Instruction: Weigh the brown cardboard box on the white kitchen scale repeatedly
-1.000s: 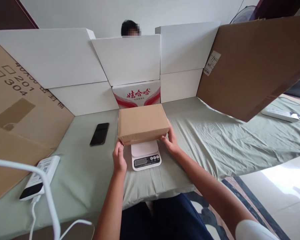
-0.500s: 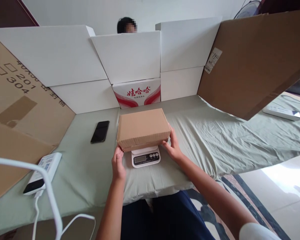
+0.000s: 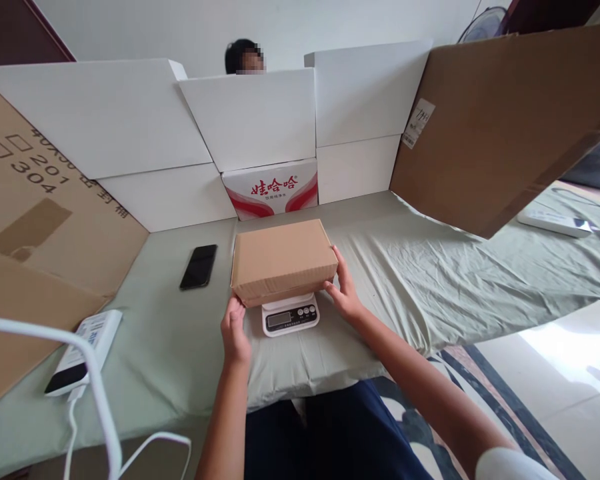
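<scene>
A closed brown cardboard box sits over a white digital kitchen scale, covering most of it. Only the scale's front, with its display and round buttons, shows below the box; no reading is legible. My left hand grips the box's near left corner, its fingers partly hidden under the edge. On the other side my right hand holds the right end, thumb on the front face and fingers along the side. Whether the box rests fully on the scale, I cannot tell.
A black phone lies left of the box. White boxes and large cardboard panels wall in the cloth-covered table. Near the front left are a white power bank and a curved white tube. Behind the boxes a person's head shows.
The view has shifted slightly. Both hands keep their hold on the cardboard box, which stays over the scale.
</scene>
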`<state>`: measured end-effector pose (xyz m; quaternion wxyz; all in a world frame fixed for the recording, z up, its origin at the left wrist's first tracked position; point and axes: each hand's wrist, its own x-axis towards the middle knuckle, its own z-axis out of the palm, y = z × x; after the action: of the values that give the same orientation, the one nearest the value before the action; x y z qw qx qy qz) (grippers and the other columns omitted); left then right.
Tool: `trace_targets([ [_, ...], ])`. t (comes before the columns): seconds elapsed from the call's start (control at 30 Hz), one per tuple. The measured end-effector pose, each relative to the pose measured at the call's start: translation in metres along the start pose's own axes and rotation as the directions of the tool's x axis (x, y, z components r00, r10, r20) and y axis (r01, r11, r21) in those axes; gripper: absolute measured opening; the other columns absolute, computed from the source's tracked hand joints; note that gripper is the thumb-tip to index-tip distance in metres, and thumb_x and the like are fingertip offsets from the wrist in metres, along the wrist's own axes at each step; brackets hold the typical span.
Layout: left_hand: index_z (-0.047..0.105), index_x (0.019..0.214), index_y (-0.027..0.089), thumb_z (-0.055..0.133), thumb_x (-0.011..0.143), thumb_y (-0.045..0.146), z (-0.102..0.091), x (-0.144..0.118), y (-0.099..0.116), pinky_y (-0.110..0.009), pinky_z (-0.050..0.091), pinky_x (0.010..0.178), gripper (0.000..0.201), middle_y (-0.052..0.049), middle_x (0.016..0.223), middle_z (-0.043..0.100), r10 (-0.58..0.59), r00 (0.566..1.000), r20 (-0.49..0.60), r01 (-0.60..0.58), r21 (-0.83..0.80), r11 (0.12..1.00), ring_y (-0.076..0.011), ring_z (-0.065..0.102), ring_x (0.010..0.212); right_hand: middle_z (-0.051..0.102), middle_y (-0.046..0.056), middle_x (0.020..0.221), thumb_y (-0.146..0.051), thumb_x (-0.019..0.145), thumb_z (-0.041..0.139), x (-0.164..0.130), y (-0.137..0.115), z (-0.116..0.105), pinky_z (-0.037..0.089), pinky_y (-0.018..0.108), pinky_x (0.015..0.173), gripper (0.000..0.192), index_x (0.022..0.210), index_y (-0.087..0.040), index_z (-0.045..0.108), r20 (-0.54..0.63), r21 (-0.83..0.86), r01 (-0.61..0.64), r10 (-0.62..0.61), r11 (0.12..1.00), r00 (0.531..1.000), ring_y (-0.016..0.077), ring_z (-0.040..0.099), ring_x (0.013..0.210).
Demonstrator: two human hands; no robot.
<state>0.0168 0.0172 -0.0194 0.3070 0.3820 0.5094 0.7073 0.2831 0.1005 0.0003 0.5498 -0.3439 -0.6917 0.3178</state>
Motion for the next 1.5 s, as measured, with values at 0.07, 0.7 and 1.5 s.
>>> trace_targets([
  [0.07, 0.064, 0.148, 0.018, 0.056, 0.087, 0.08, 0.002, 0.007, 0.004, -0.051, 0.037, 0.127, 0.087, -0.019, 0.153, 0.062, 0.014, 1.0, 0.022, -0.014, -0.004, 1.0, -0.0394, 0.048, 0.153, 0.036, 0.008, 0.174, -0.072, 0.096, 0.056, 0.01, -0.004, -0.001, 0.043, 0.058, 0.124, 0.088, 0.169, -0.035, 0.025, 0.0, 0.031, -0.006, 0.006, 0.999, 1.0, 0.0398, 0.036, 0.16],
  [0.7, 0.067, 0.14, 0.021, 0.052, 0.094, 0.076, 0.047, 0.136, -0.036, -0.045, 0.037, 0.125, 0.074, -0.02, 0.154, 0.062, -0.146, 0.989, 0.037, 0.148, -0.056, 0.987, -0.0297, 0.051, 0.152, 0.035, 0.006, 0.174, -0.058, 0.093, 0.056, 0.114, 0.055, 0.039, 0.029, 0.053, 0.133, 0.081, 0.163, -0.028, 0.033, -0.054, 0.152, -0.123, 0.132, 0.981, 0.99, 0.0324, 0.033, 0.161],
  [1.5, 0.062, 0.148, 0.018, 0.06, 0.08, 0.086, 0.034, 0.128, -0.014, -0.047, 0.032, 0.129, 0.096, -0.023, 0.165, 0.049, -0.056, 0.998, 0.013, 0.057, -0.104, 0.993, -0.0345, 0.042, 0.157, 0.035, 0.007, 0.176, -0.075, 0.09, 0.058, 0.095, 0.043, 0.033, 0.039, 0.053, 0.129, 0.095, 0.169, -0.032, 0.027, 0.004, 0.073, -0.024, 0.024, 0.997, 1.0, 0.0336, 0.036, 0.161],
])
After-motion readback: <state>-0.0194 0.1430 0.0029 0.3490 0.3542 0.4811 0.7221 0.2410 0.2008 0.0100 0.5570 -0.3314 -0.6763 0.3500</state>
